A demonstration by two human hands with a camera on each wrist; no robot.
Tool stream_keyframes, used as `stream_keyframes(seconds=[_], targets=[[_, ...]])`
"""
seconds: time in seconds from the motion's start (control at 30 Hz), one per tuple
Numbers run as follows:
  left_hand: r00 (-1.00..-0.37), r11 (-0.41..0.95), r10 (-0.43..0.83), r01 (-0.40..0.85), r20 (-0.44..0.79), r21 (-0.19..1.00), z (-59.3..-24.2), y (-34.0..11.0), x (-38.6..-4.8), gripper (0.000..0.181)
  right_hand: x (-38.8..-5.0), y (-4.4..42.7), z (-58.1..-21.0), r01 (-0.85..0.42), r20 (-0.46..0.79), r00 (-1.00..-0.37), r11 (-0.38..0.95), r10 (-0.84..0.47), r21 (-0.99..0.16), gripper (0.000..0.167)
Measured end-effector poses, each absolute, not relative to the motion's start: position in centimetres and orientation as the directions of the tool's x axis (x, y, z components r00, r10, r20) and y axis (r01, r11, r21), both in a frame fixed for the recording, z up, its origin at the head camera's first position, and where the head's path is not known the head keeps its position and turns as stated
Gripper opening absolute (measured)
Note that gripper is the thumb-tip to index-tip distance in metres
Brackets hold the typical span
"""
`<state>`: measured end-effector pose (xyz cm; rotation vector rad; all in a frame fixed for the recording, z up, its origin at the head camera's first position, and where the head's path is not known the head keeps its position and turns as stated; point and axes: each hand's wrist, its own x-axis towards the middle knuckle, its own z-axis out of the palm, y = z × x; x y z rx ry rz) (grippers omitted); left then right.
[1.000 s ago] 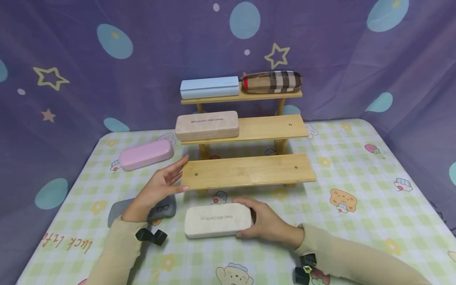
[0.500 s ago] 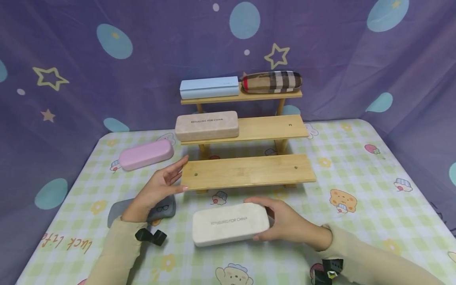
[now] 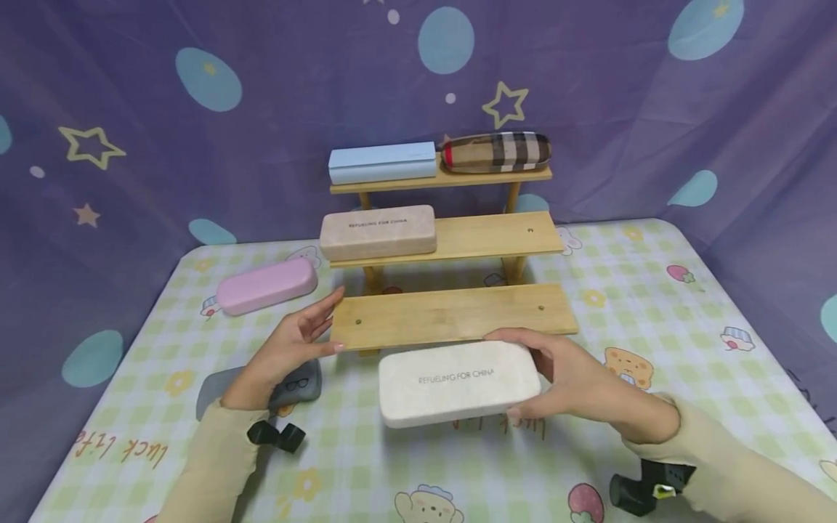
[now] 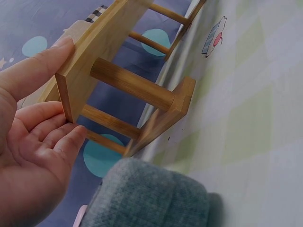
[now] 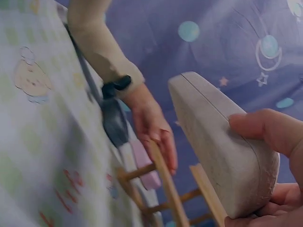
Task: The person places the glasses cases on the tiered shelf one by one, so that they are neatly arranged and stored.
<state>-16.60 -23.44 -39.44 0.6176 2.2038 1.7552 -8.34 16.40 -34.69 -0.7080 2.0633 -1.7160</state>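
Note:
My right hand [image 3: 575, 381] grips the right end of a white hard glasses case [image 3: 458, 385] lettered "REFUELING FOR CHINA". Thumb and fingers lie on opposite long sides of this case, which is held above the table in front of the bottom step. In the right wrist view, the case [image 5: 218, 146] shows a seam along its side. At the left end of the bottom step of a three-tier wooden display stand [image 3: 451, 316], my left hand [image 3: 294, 341] holds the board's edge between thumb and fingers. The left wrist view shows the thumb on the board's corner [image 4: 71, 66].
A beige glasses case [image 3: 378, 234] sits on the middle step's left. The top step bears a light blue case [image 3: 382, 164] and a plaid case [image 3: 497, 152]. On the checked tablecloth [image 3: 654, 290] lie a pink case [image 3: 267, 286] and a grey case [image 3: 297, 381], partly behind my left wrist.
My right hand has lifted the white glasses case off the table and carried it rightward, closer to the bottom step. The left hand stays at the step's end.

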Motion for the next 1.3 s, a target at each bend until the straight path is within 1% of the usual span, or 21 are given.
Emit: stream_keyframes(seconds=[0.23,0.4,0.57,0.77,0.9,1.0,1.2,1.3], targets=[[-0.872,0.173,0.485,0.177,0.073,0.969,-39.4,-23.5,-16.5,0.082,-10.0,18.6,-32.9,-0.201,0.094,-0.817,0.128,-0.569,-0.971,0.073],[-0.874,0.173,0.481,0.166,0.064,0.971,-39.3,-23.5,-16.5,0.082,-11.9,20.0,-31.9,-0.180,0.079,-0.833,0.134,-0.547,-0.975,0.072],[-0.875,0.176,0.481,0.157,0.054,0.972,-39.2,-23.4,-16.4,0.082,-13.9,21.0,-31.8,-0.169,0.075,-0.850,0.135,-0.522,-0.976,0.071],[-0.872,0.167,0.487,0.160,0.059,0.973,-39.4,-23.5,-16.6,0.082,-15.9,21.9,-31.6,-0.205,0.139,-0.858,0.083,-0.495,-0.975,0.069],[-0.867,0.159,0.495,0.163,0.065,0.974,-39.4,-23.5,-16.7,0.081,-17.0,22.5,-31.4,-0.190,0.155,-0.864,0.026,-0.478,-0.981,0.068],[-0.865,0.158,0.497,0.162,0.064,0.974,-39.4,-23.5,-16.7,0.082,-17.8,22.7,-31.4,-0.169,0.142,-0.880,0.018,-0.452,-0.986,0.067],[-0.869,0.160,0.491,0.163,0.065,0.974,-39.5,-23.6,-16.7,0.082,-20.3,22.8,-31.4,-0.152,0.094,-0.909,0.112,-0.406,-0.982,0.068],[-0.870,0.158,0.489,0.161,0.064,0.974,-39.4,-23.5,-16.6,0.082,-21.6,22.9,-31.5,-0.137,0.076,-0.915,0.127,-0.397,-0.982,0.066]])
